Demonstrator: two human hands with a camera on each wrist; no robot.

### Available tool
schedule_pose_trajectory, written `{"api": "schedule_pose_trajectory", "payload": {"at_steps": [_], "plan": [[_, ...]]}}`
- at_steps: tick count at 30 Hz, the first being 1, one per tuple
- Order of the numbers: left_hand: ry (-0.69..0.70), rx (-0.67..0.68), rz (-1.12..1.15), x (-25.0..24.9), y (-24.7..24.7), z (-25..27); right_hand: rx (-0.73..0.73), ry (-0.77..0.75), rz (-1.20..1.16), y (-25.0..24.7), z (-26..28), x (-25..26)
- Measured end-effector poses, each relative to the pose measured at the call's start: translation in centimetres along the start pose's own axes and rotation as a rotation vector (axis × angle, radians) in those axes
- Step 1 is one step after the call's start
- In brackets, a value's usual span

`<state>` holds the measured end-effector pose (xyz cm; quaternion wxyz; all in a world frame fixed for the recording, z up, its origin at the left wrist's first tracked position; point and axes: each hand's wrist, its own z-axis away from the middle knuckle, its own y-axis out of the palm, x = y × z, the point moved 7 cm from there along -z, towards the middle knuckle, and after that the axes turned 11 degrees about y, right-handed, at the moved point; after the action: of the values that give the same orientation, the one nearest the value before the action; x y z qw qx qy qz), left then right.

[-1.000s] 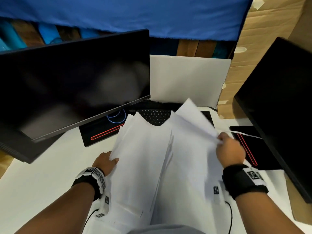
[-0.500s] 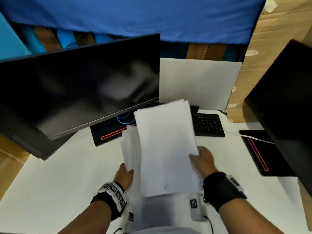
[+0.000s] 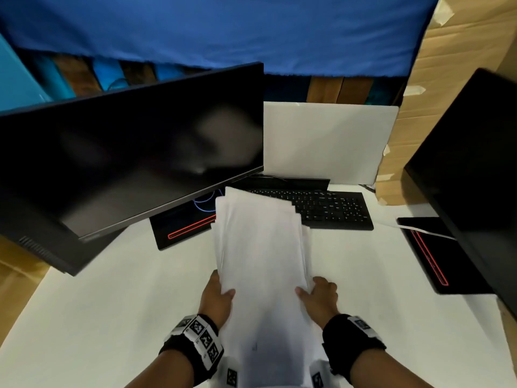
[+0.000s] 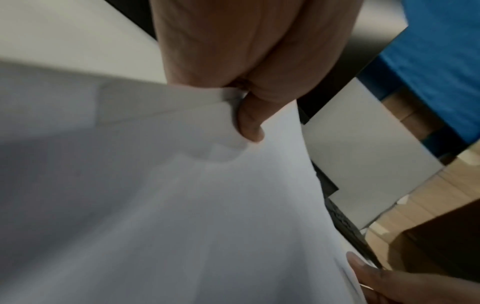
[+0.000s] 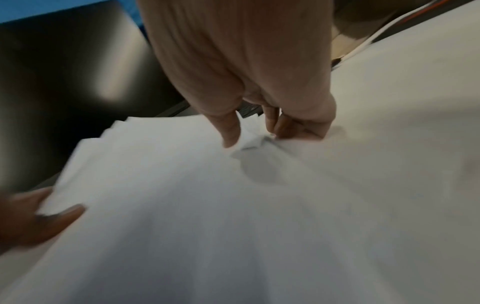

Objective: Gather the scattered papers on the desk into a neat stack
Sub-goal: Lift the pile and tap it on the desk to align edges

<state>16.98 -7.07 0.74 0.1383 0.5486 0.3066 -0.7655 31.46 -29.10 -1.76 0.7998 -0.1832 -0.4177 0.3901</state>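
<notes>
A bundle of white papers [image 3: 260, 253] is held up between both hands over the white desk [image 3: 112, 303], its far edges still uneven. My left hand [image 3: 216, 296] grips the bundle's left edge, thumb on top; the left wrist view shows that thumb [image 4: 249, 123] pressed into the papers [image 4: 182, 205]. My right hand [image 3: 319, 296] grips the right edge. In the right wrist view its thumb [image 5: 230, 131] and curled fingers pinch the crumpled edge of the papers [image 5: 207, 205]. The near end of the bundle runs out of view below.
A tilted black monitor [image 3: 126, 163] stands at the left, with its red-lined base [image 3: 181, 231] behind the papers. A black keyboard [image 3: 330, 208] lies beyond them, before a white board [image 3: 330, 141]. A second monitor [image 3: 475, 177] and its base [image 3: 430, 253] stand at the right.
The two fanned sheaves have been brought together into one bundle. Both hands moved inward and nearer to me, and now grip the bundle's two sides.
</notes>
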Motion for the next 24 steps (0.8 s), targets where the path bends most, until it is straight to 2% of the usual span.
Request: {"api": "schedule_pose_trajectory", "payload": {"at_steps": [3,4,5,9,12,16,19,24], "plan": [[0.106,0.003,0.130,-3.7,-0.3,0.1,0.261,0.027,-0.415,-1.5,0.1,0.8],[0.137,0.008,0.170,-4.9,-0.4,0.0,0.326,-0.001,-0.517,-2.0,0.5,1.9],[0.168,0.010,0.210,-6.1,-0.5,-0.2,0.330,-0.061,-0.572,-3.1,1.3,3.3],[0.323,-0.057,0.312,-11.2,-1.9,-0.9,0.074,-0.364,-0.663,-8.5,4.7,9.4],[0.430,-0.119,0.358,-14.4,-3.2,-1.4,0.040,-0.501,-0.771,-10.4,7.0,12.6],[0.511,-0.152,0.353,-16.3,-4.0,-1.5,0.022,-0.574,-0.754,-10.8,8.0,13.7],[0.566,-0.132,0.314,-16.6,-4.1,-1.3,0.006,-0.554,-0.754,-10.1,7.9,13.2],[0.526,-0.130,0.390,-16.5,-3.3,-1.0,-0.005,-0.580,-0.785,-9.8,8.6,13.8]]}}
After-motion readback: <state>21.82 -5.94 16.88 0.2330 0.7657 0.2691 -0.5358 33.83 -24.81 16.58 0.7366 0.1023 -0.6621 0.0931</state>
